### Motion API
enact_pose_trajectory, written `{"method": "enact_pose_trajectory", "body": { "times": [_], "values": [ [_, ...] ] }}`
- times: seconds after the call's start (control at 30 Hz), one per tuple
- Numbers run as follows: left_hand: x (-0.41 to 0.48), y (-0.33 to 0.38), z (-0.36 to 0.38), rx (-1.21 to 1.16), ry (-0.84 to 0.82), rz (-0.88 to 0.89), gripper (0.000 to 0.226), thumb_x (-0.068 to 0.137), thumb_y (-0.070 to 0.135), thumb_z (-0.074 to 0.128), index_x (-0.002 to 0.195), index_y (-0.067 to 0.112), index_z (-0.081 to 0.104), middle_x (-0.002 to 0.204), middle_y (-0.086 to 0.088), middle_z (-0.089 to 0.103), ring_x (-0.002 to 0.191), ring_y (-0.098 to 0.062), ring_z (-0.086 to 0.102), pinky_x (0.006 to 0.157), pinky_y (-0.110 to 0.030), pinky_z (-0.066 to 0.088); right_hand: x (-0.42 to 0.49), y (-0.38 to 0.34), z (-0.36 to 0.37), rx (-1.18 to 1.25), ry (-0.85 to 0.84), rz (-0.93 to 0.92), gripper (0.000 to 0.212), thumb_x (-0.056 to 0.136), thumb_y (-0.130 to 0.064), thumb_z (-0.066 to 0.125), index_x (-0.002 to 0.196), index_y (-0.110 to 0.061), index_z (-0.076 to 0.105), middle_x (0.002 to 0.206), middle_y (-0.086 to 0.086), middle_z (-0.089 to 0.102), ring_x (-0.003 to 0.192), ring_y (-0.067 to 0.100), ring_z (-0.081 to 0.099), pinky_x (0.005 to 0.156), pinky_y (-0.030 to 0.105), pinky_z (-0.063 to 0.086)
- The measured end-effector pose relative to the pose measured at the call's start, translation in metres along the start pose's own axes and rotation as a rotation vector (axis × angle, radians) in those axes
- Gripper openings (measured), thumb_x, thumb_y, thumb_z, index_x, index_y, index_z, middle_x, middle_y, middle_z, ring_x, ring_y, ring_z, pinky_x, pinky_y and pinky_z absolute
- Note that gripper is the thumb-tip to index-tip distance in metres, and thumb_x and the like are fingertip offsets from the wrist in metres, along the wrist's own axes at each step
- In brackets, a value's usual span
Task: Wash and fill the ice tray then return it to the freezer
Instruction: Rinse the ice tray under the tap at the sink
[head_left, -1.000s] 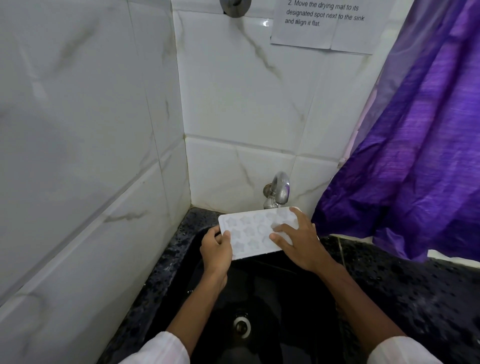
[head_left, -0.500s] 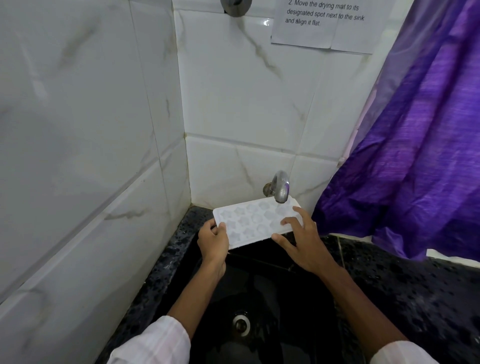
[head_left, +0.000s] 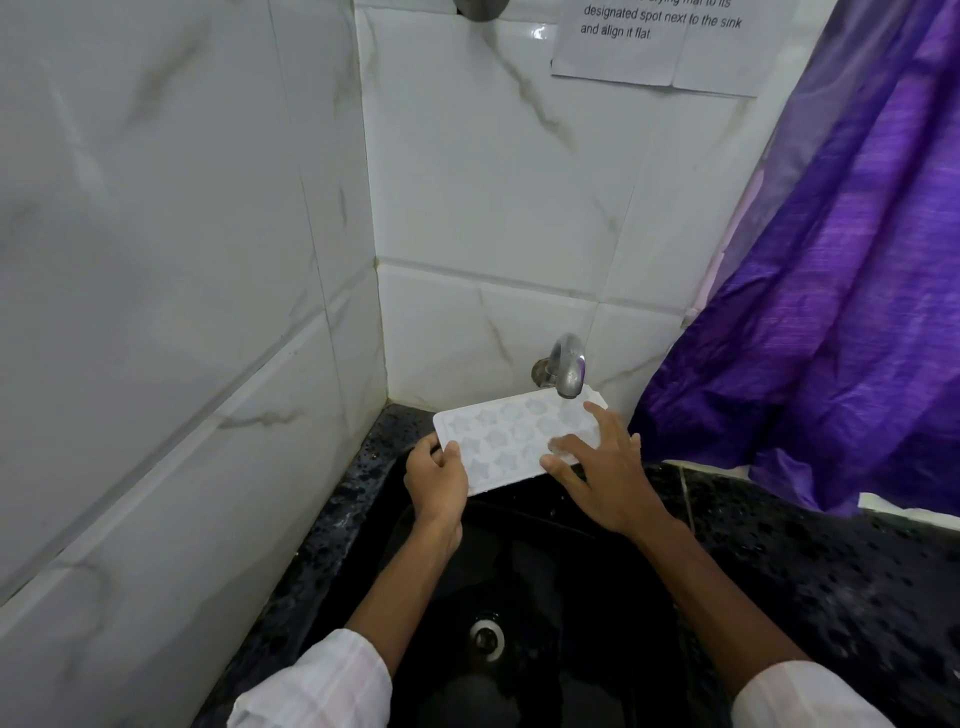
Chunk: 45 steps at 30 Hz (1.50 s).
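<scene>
A white ice tray with star-shaped and round moulds is held level over the back of the black sink, its far right corner just under the steel tap. My left hand grips the tray's near left corner, thumb on top. My right hand lies spread flat over the tray's right end, fingers apart and resting on the moulds. I cannot tell whether water runs from the tap.
The sink has a drain near its front. A wet black speckled counter surrounds it. White marble tiles close the left and back. A purple curtain hangs at the right, and a paper note is stuck above.
The tray has been carried back and up from over the basin until its far corner sits under the tap. My right hand's fingers have slid across the moulds.
</scene>
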<state>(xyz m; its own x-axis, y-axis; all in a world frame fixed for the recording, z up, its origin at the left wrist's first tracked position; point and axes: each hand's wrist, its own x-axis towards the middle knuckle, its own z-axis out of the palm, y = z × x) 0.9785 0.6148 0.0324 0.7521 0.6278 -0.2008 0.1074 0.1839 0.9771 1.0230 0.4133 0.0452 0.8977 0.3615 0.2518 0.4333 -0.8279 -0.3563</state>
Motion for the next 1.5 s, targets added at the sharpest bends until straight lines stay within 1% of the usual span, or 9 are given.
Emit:
{"method": "enact_pose_trajectory", "body": {
  "times": [0.1, 0.23, 0.4, 0.77, 0.9, 1.07, 1.23, 1.37, 1.5],
  "values": [
    [0.001, 0.001, -0.002, 0.002, 0.012, 0.008, 0.022, 0.101, 0.010, 0.051, 0.119, 0.010, 0.063, 0.106, -0.005, 0.072, 0.092, -0.016, 0.069, 0.070, -0.024, 0.053, -0.002, -0.001, -0.002, 0.062, -0.026, -0.035, 0.055, 0.087, -0.068, 0.041, 0.117, -0.032, 0.067, 0.159, 0.008, 0.017, 0.148, 0.028, 0.008, 0.115, 0.065, 0.007],
    [0.001, 0.001, -0.005, 0.005, 0.006, 0.002, 0.023, 0.101, 0.010, 0.051, 0.120, 0.009, 0.063, 0.106, -0.005, 0.073, 0.093, -0.016, 0.070, 0.073, -0.027, 0.056, -0.002, 0.003, -0.005, 0.144, -0.015, -0.026, 0.049, 0.091, -0.064, 0.040, 0.106, -0.029, 0.071, 0.158, 0.007, 0.017, 0.145, 0.018, 0.008, 0.115, 0.062, 0.021],
    [0.001, 0.000, -0.003, 0.016, 0.013, -0.007, 0.024, 0.100, 0.009, 0.050, 0.121, 0.007, 0.063, 0.109, -0.007, 0.072, 0.094, -0.017, 0.070, 0.070, -0.024, 0.055, -0.006, -0.002, 0.001, 0.067, -0.019, -0.022, 0.059, 0.088, -0.071, 0.034, 0.114, -0.030, 0.068, 0.158, 0.012, 0.018, 0.148, 0.027, 0.006, 0.116, 0.062, 0.015],
    [-0.003, -0.009, -0.011, 0.049, -0.018, -0.003, 0.024, 0.101, 0.010, 0.050, 0.120, 0.010, 0.063, 0.107, -0.006, 0.072, 0.095, -0.019, 0.070, 0.079, -0.034, 0.059, -0.020, 0.000, -0.004, 0.165, -0.007, 0.045, 0.035, 0.095, -0.050, 0.051, 0.094, -0.025, 0.076, 0.157, 0.002, 0.024, 0.142, 0.017, 0.013, 0.111, 0.035, 0.023],
    [-0.011, -0.019, -0.024, 0.104, -0.040, 0.011, 0.024, 0.101, 0.011, 0.049, 0.122, 0.012, 0.062, 0.107, -0.005, 0.072, 0.095, -0.018, 0.069, 0.075, -0.032, 0.058, -0.034, 0.003, 0.002, 0.311, 0.220, 0.318, 0.034, 0.096, -0.041, 0.054, 0.122, -0.021, 0.063, 0.148, 0.007, 0.038, 0.135, 0.023, 0.031, 0.107, 0.030, 0.026],
    [-0.026, -0.039, -0.044, 0.209, -0.112, 0.034, 0.022, 0.103, 0.013, 0.048, 0.122, 0.014, 0.060, 0.106, -0.004, 0.071, 0.094, -0.017, 0.069, 0.070, -0.027, 0.055, -0.055, 0.015, 0.009, 0.694, 0.072, 0.740, 0.055, 0.098, -0.040, 0.053, 0.144, -0.013, 0.045, 0.139, 0.004, 0.053, 0.125, 0.022, 0.051, 0.104, 0.034, 0.039],
    [-0.035, -0.057, -0.064, 0.304, -0.192, 0.064, 0.023, 0.104, 0.015, 0.048, 0.124, 0.016, 0.058, 0.109, -0.002, 0.070, 0.096, -0.016, 0.068, 0.078, -0.035, 0.058, -0.083, 0.028, 0.023, 0.735, 0.034, 0.703, 0.030, 0.096, -0.017, 0.059, 0.124, -0.011, 0.065, 0.113, 0.005, 0.070, 0.096, 0.013, 0.065, 0.083, 0.028, 0.051],
    [-0.034, -0.061, -0.070, 0.387, -0.218, 0.151, 0.025, 0.103, 0.017, 0.049, 0.127, 0.015, 0.057, 0.114, -0.002, 0.069, 0.101, -0.016, 0.067, 0.085, -0.041, 0.059, -0.094, 0.028, 0.026, 0.767, 0.088, 0.711, 0.019, 0.093, -0.011, 0.063, 0.112, -0.011, 0.066, 0.096, 0.002, 0.071, 0.085, 0.011, 0.067, 0.069, 0.022, 0.052],
    [-0.029, -0.053, -0.070, 0.446, -0.223, 0.294, 0.022, 0.100, 0.016, 0.053, 0.121, 0.014, 0.058, 0.114, -0.002, 0.070, 0.103, -0.016, 0.067, 0.083, -0.042, 0.059, -0.094, 0.026, 0.023, 0.756, 0.189, 0.689, 0.014, 0.090, -0.010, 0.067, 0.104, -0.013, 0.066, 0.096, 0.001, 0.069, 0.086, 0.012, 0.066, 0.076, 0.025, 0.053]
  ]
}}
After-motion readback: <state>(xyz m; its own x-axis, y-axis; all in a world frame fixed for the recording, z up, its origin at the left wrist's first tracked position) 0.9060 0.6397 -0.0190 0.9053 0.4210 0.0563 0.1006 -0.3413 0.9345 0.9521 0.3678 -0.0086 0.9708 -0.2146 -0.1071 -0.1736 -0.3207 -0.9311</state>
